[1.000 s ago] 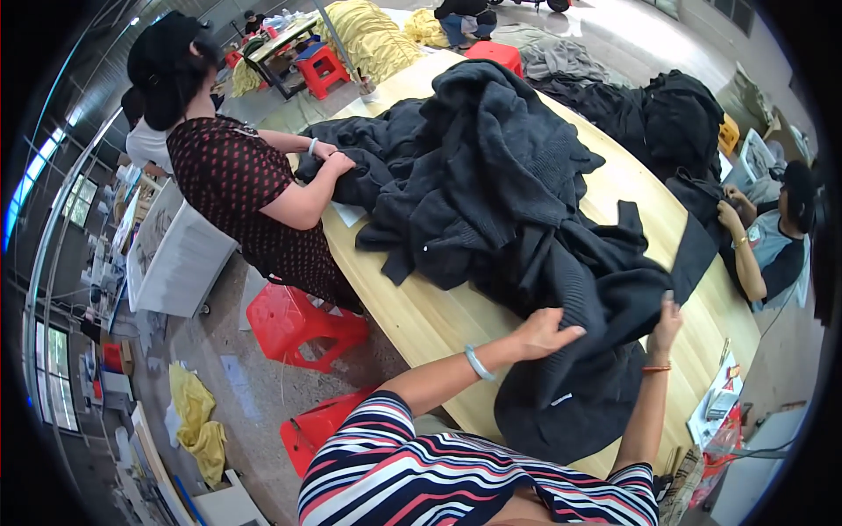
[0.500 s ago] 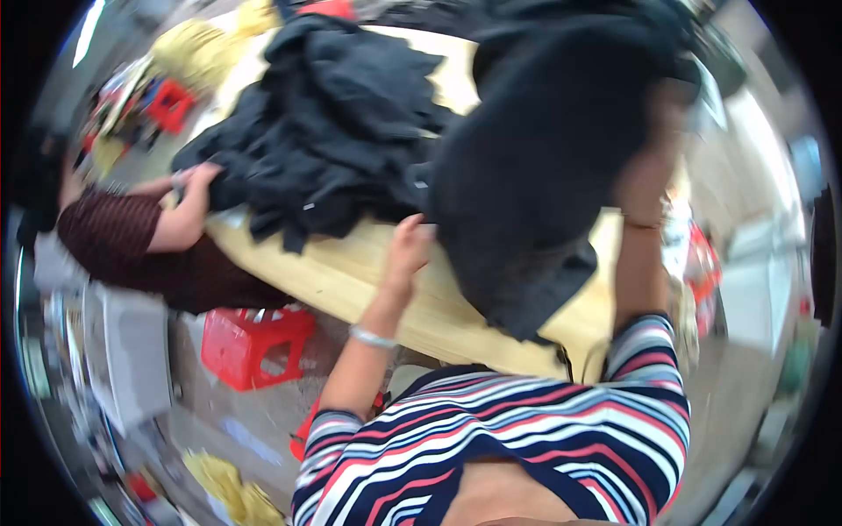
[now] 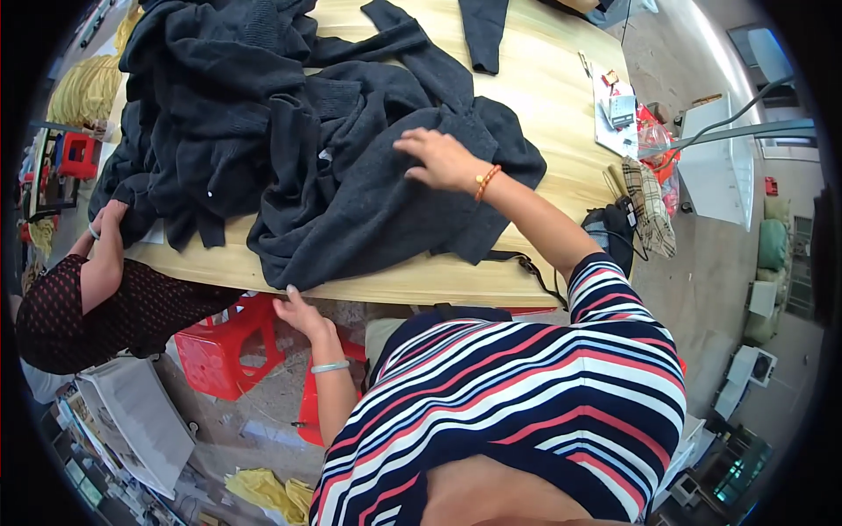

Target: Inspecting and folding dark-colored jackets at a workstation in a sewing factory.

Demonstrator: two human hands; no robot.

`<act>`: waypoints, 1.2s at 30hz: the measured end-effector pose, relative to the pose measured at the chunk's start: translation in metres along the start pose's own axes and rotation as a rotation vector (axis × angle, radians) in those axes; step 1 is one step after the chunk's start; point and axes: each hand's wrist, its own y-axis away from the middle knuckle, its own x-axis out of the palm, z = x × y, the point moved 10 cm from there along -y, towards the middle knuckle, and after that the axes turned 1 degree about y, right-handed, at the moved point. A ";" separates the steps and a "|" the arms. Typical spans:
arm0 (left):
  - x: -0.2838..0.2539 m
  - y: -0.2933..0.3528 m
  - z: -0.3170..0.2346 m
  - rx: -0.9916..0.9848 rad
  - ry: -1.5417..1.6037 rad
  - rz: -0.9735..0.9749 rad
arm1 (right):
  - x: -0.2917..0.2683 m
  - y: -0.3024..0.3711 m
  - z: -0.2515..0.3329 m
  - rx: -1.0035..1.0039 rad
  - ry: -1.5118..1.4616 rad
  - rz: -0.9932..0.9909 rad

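Observation:
A dark grey knitted sweater (image 3: 377, 215) lies spread on the pale wooden table (image 3: 395, 289) in front of me. My right hand (image 3: 443, 162) rests on top of it, palm down with the fingers apart. At the table's near edge, my left hand (image 3: 304, 317) is open beside the sweater's lower left corner, thumb up; it grips nothing visible, and whether it touches the cloth I cannot tell. A heap of similar dark knitwear (image 3: 224, 123) lies to the left, partly under or against this sweater. One dark sleeve (image 3: 483, 35) lies at the far side.
A co-worker's hand (image 3: 112, 215) holds the heap's left edge. Red plastic stools (image 3: 219, 351) stand below the table. At the right lie a black bag (image 3: 608, 232), a plaid cloth (image 3: 647, 210) and a white board with small boxes (image 3: 616, 114). Yellow cloth (image 3: 272, 495) lies on the floor.
The dark sweater, held up and blurred before, now lies on the table. My right hand has come down and left onto it; my left hand has moved down to the table edge.

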 end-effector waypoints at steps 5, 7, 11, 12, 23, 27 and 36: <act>0.128 0.106 -0.090 1.295 -0.871 0.381 | -0.002 -0.011 -0.019 -0.039 0.358 -0.156; 0.171 0.127 -0.081 1.341 -1.165 0.476 | 0.019 -0.019 -0.028 -0.005 0.311 -0.045; 0.199 0.105 -0.056 1.297 -1.427 0.614 | 0.031 -0.019 -0.032 -0.039 0.186 0.127; 0.204 0.097 -0.043 1.236 -1.469 0.739 | 0.029 -0.014 -0.034 -0.067 0.113 0.151; 0.058 0.136 0.003 1.169 -1.444 1.057 | 0.064 0.180 0.025 -0.144 -0.123 0.572; 0.099 0.142 -0.015 1.123 -1.143 0.963 | 0.049 0.147 0.034 -0.127 -0.152 0.352; 0.182 0.171 0.040 1.277 -1.595 1.176 | 0.044 0.073 0.091 -0.388 -0.183 0.199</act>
